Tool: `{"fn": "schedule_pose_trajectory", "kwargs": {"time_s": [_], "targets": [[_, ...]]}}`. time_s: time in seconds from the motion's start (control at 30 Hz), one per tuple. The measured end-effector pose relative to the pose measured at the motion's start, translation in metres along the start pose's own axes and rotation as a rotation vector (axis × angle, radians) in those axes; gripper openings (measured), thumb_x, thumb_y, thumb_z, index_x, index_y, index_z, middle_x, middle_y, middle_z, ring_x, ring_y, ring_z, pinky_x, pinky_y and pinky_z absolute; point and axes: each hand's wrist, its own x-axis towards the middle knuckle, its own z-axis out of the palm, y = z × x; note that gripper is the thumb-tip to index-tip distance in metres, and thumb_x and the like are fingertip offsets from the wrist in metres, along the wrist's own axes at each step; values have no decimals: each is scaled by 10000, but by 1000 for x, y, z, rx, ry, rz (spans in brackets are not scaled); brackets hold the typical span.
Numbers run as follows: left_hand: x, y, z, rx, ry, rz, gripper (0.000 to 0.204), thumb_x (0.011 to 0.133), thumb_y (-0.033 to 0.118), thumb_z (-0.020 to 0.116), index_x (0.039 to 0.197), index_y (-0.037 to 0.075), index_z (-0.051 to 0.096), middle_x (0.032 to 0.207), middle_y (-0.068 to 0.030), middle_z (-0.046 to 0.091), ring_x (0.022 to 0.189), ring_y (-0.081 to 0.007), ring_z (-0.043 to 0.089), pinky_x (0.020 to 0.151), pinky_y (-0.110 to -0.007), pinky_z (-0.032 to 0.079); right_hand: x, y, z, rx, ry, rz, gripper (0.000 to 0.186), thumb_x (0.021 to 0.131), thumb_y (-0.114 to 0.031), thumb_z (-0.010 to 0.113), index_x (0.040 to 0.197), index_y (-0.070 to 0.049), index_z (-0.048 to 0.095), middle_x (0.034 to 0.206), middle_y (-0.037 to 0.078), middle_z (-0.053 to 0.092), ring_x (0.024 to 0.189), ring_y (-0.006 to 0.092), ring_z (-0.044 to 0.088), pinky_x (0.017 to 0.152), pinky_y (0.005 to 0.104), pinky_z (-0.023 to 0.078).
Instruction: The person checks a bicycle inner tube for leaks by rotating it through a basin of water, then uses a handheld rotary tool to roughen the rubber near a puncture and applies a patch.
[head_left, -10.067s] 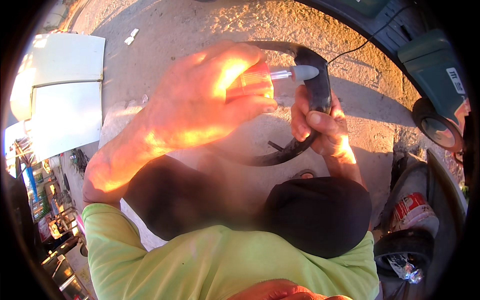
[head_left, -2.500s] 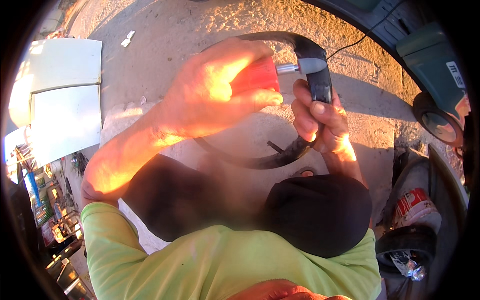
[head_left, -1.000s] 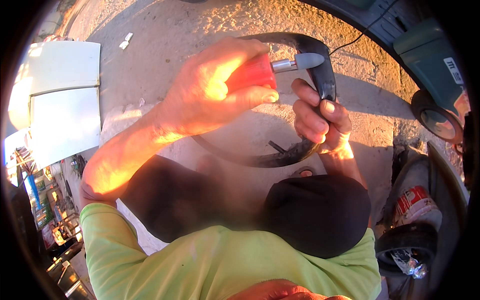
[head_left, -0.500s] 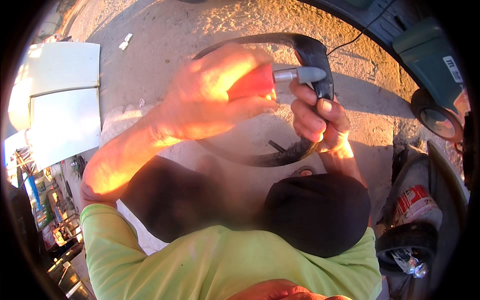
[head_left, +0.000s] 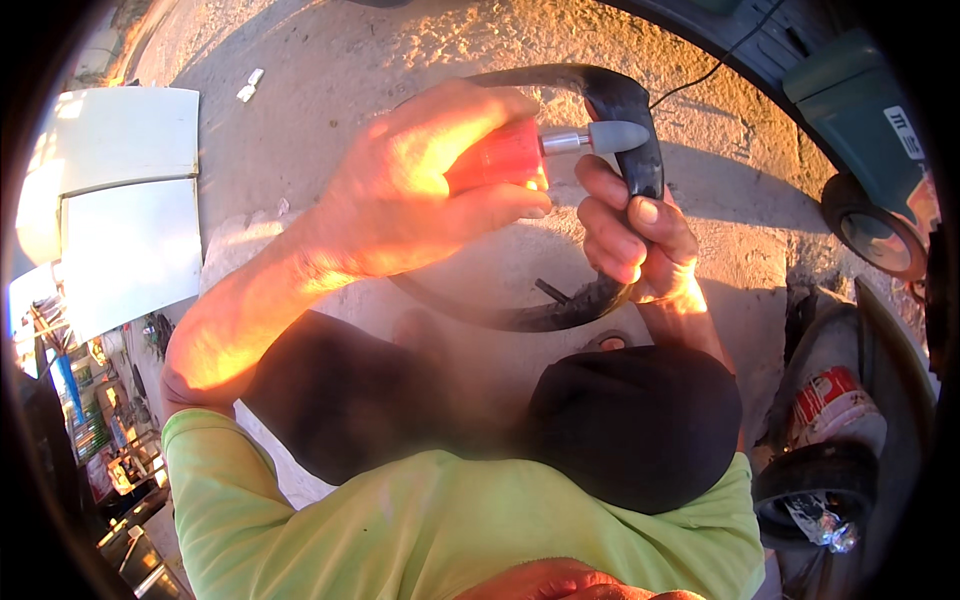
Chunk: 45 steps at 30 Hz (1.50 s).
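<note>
A red, drill-like hand tool (head_left: 492, 160) sits in my left hand (head_left: 395, 205), whose fingers are wrapped round its body. From its metal shaft extends a grey, cone-shaped grinding bit (head_left: 612, 136), which lies over the side of a black inner tube (head_left: 640, 165). Whether the bit's tip presses on the rubber I cannot tell. My right hand (head_left: 630, 235) pinches the tube just below the bit, thumb on top and fingers curled around it. The tube loops behind my left hand, and a short valve stem (head_left: 551, 291) sticks up from its lower part.
My dark-clad knees (head_left: 635, 430) are bent below the tube. Pale panels (head_left: 130, 245) lie at left, beside a cluttered rack of tools. At right are a green bin (head_left: 850, 100), a small wheel (head_left: 872, 228), a red-and-white bucket (head_left: 835, 405) and a black round container (head_left: 815, 490).
The tool and its bit have shifted slightly up and left along the tube. My right hand and the tube have moved a touch left with them; both grips are the same.
</note>
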Motion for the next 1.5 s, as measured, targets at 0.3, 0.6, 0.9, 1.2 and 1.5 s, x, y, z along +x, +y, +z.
{"fn": "schedule_pose_trajectory", "kwargs": {"time_s": [0.3, 0.6, 0.9, 1.2, 1.5], "targets": [[15, -2, -16, -35, -47, -30, 450, 824, 354, 813, 1144, 73, 672, 1008, -140, 646, 950, -359, 648, 858, -449, 533, 0, 1, -33, 22, -119, -110, 782, 996, -137, 658, 1621, -104, 189, 968, 19, 435, 607, 79, 470, 466, 221, 458], [-16, -5, -43, -10, 116, -67, 499, 787, 260, 845, 1192, 40, 653, 1076, -145, 669, 995, -356, 664, 853, -435, 554, 20, -1, -4, -66, -30, -168, 576, 912, -191, 685, 1350, 53, 400, 904, 65, 456, 604, 158, 566, 465, 275, 536], [-24, 8, -79, 44, 145, -111, 544, 728, 147, 901, 1195, -16, 672, 1063, -129, 708, 909, -244, 707, 824, -343, 572, 47, -11, 48, -589, 72, -128, 913, 792, -230, 802, 1534, 30, 337, 836, 113, 611, 581, 183, 601, 539, 315, 501], [-26, 23, -90, 226, 48, -93, 596, 650, 166, 934, 1162, -1, 679, 1042, -128, 709, 909, -281, 697, 816, -352, 553, 44, -6, 54, -522, 45, -15, 984, 777, -26, 804, 1594, 36, 258, 1426, 188, 522, 1084, 219, 625, 715, 324, 598], [-24, 24, -87, 247, 16, -94, 579, 658, 184, 936, 1147, 4, 682, 1006, -118, 702, 892, -283, 693, 792, -354, 549, 46, -3, 55, -547, 63, 28, 1001, 778, -43, 826, 1593, 40, 252, 1510, 197, 457, 1317, 282, 524, 746, 344, 616]]}}
